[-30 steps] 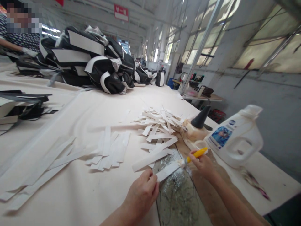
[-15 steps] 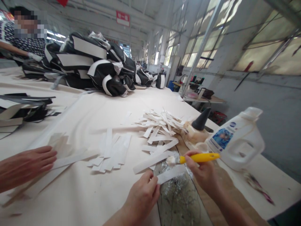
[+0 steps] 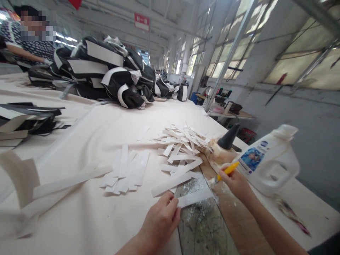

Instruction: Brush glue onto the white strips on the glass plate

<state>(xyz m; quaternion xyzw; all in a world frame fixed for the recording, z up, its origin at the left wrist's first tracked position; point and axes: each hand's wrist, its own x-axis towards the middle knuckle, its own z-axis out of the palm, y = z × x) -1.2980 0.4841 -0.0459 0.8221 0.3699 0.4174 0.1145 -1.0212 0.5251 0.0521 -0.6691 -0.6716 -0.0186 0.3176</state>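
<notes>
My left hand (image 3: 162, 216) pinches the near end of a white strip (image 3: 196, 197), which lies over a glue-smeared board (image 3: 203, 230). In my right hand (image 3: 233, 180) is a glue brush with a yellow handle (image 3: 228, 170). Its whitish bristles (image 3: 213, 181) are close to the board's right edge, just past the strip's far end. Beyond my left hand lies a loose heap of white strips (image 3: 183, 140), with longer ones nearer the board. A flatter group of strips (image 3: 130, 173) rests to the left of it.
A white jug (image 3: 271, 159) and a glue-crusted container with a black cone (image 3: 230, 136) stand at the right. Black and white pieces (image 3: 106, 71) are piled at the back, near another person (image 3: 32, 42). More strips (image 3: 66, 182) lie at the left.
My right hand has moved the brush right and tilted its handle upward; the bristles have left the strip's upper side. Another person's hand at the left has gone from view, and pale strips there have shifted.
</notes>
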